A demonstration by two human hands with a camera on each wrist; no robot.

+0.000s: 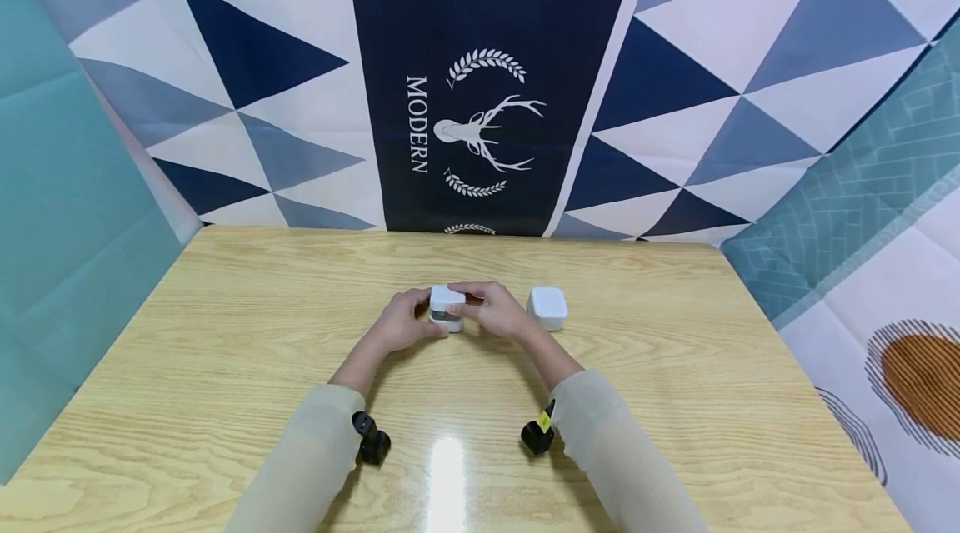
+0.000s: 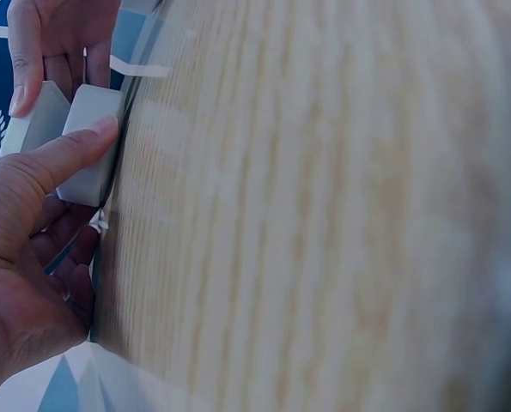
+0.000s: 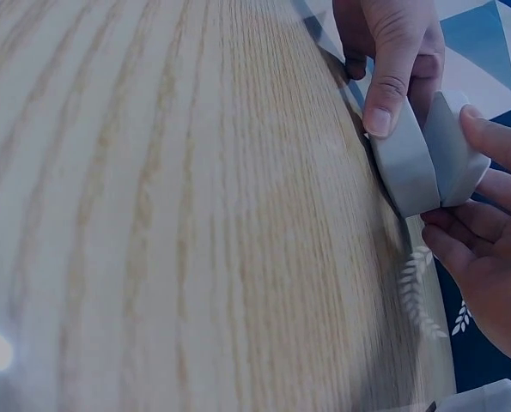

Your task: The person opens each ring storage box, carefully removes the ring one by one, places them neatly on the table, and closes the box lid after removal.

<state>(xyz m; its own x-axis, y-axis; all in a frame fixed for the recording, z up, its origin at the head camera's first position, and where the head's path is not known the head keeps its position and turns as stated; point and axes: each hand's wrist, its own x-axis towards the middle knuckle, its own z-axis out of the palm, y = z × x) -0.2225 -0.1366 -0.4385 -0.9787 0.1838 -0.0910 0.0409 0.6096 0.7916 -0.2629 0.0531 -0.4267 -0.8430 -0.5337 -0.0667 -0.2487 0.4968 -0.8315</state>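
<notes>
A small white hinged box (image 1: 447,307) is pinched between the left hand (image 1: 401,323) and the right hand (image 1: 495,308) at table centre; its lid is only partly parted, so opening seems begun, not finished. A second white box (image 1: 547,307) stands untouched at 3 o'clock on the wooden table (image 1: 225,400).

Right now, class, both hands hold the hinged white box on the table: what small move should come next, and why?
Probably lift the lid further: the left hand and right hand grip the white box, whose lid stands only partly open.
</notes>
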